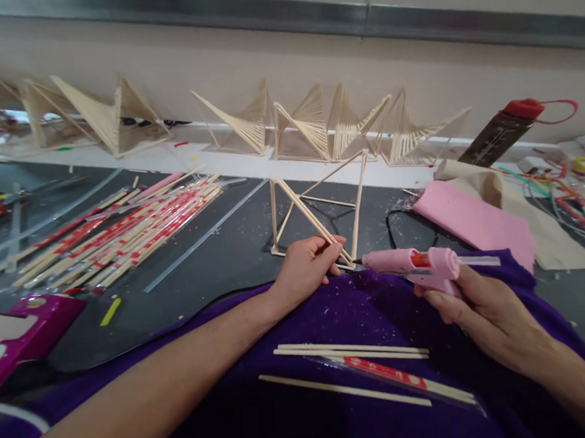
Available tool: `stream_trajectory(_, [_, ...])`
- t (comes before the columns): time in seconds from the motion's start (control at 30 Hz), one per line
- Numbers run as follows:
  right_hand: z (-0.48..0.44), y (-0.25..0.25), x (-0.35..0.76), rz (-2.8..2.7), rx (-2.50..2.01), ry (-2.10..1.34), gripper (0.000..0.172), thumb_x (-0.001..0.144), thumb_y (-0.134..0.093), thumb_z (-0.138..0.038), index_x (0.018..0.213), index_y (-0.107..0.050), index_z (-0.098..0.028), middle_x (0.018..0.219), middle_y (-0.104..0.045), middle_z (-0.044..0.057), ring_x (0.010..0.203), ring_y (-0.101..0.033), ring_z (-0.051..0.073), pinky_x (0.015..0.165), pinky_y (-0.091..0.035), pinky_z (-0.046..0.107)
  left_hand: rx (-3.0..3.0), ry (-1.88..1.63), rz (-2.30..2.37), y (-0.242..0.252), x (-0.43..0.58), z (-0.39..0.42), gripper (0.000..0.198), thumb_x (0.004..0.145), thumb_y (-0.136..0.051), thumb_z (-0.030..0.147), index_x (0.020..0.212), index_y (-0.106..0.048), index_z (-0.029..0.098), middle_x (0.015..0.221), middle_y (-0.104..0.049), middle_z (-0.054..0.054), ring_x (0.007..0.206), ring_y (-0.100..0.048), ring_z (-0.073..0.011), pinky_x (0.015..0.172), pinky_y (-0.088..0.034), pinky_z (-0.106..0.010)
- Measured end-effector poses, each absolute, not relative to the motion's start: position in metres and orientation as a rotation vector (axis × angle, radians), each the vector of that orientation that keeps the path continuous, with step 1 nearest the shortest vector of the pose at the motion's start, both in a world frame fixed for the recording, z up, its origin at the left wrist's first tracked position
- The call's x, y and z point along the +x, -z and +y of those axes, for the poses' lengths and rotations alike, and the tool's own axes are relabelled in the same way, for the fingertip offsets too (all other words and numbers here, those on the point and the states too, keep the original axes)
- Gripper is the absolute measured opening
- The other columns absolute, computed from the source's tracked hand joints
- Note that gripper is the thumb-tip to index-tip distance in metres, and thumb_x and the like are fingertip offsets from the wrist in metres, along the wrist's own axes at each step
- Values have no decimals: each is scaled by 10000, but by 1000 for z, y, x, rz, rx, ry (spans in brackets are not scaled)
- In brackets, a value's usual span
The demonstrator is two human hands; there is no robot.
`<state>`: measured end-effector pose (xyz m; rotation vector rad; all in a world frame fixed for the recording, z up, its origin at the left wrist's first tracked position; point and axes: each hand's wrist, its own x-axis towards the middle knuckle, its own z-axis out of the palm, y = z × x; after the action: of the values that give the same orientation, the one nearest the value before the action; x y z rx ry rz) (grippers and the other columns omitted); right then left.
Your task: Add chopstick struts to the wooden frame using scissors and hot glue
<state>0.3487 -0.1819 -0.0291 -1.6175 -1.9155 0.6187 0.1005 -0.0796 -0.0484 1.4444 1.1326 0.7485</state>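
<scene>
My left hand (308, 261) is closed on the lower end of slanting wooden chopsticks (308, 211), part of an open chopstick frame (360, 204) on the table's near edge. My right hand (483, 306) grips a pink hot glue gun (413, 266) with a clear glue stick out of its back. The gun's dark nozzle is at the frame's near lower corner, just right of my left fingertips; whether it touches cannot be told. Loose chopsticks (345, 390) and a red-printed chopstick packet (383, 371) lie on the purple cloth (224, 390) below my hands.
Several finished chopstick structures (238, 123) stand along the wall. Wrapped chopsticks (123, 234) are piled at left, near a clear glue stick (206, 235) and a magenta object (40, 330). At right are a dark bottle (499, 131), pink sheet (476, 223) and cables (556, 190).
</scene>
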Motion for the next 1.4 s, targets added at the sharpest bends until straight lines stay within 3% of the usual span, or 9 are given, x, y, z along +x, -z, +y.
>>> stream_trajectory(0.23, [-180, 26, 341, -2098, -1631, -325, 229, 852, -491, -401, 714, -518, -221, 526, -519, -10, 443, -440, 119, 434, -286, 262, 1465, -747, 1143, 49, 100, -80, 343, 826, -526, 362, 1022, -664, 118, 628, -656, -40, 428, -510, -62, 410, -411, -161])
stream_trajectory(0.5, [-178, 30, 338, -2193, -1591, -208, 255, 872, -461, -396, 685, -470, -223, 502, -451, -31, 431, -394, 114, 454, -244, 269, 1453, -745, 1132, 49, 101, -80, 327, 826, -519, 333, 1018, -656, 107, 583, -629, -24, 437, -512, -64, 409, -420, -154])
stream_trajectory(1.23, [-179, 33, 340, -2160, -1641, -210, 300, 850, -485, -427, 625, -439, -235, 510, -403, -26, 453, -374, 125, 467, -236, 283, 1473, -733, 1150, 49, 101, -80, 335, 828, -528, 365, 993, -663, 106, 589, -639, -31, 439, -523, -68, 413, -419, -155])
stream_trajectory(1.4, [-181, 26, 344, -2067, -1654, -350, 362, 837, -505, -443, 559, -435, -221, 479, -416, -20, 434, -366, 111, 446, -252, 274, 1471, -734, 1154, 50, 101, -80, 340, 833, -510, 364, 997, -662, 107, 586, -628, -30, 440, -516, -66, 416, -415, -152])
